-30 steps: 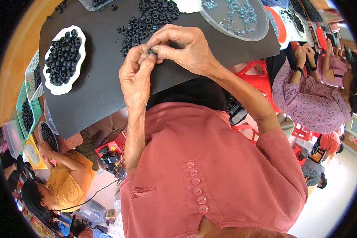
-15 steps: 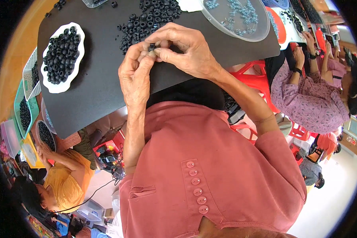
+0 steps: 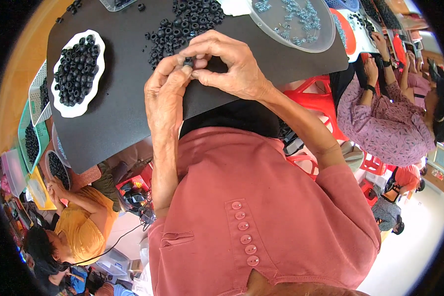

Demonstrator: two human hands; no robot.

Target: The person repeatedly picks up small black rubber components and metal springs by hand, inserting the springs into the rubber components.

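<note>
Round pieces are black, the dish white, one purple shirt leaf-patterned

Black piece mostly hidden by left hand fingertips; detail too small to read. Pile cut by top edge, partly behind right hand. Tray and tub also cut off up top.

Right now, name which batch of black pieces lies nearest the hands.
The loose pile on the dark tabletop, beyond the right hand; the batch in the white scalloped dish sits farther left.
</note>
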